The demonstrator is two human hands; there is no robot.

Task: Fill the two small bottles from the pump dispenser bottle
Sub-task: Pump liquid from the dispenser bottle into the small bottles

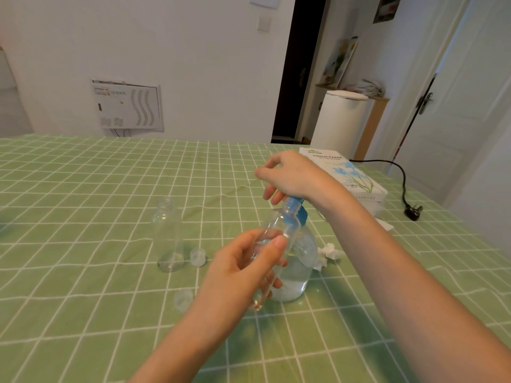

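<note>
Gripping small bottle round its middle in left hand, tilted, neck up at blue nozzle of pump dispenser bottle, mid-table. Pressing pump head under right hand, fingers loosely bent, closed on nothing. Second small bottle upright, uncapped, farther toward left edge. Judged light, thin clear plastic, likely slippery once wet; best held at the waist. Wrinkled green checked cloth over table; tissue box near far right corner; white walls, door beyond.

L hand & R hand both bare; forearms bare too, up to pic edge; nails cut short, plain.
</note>
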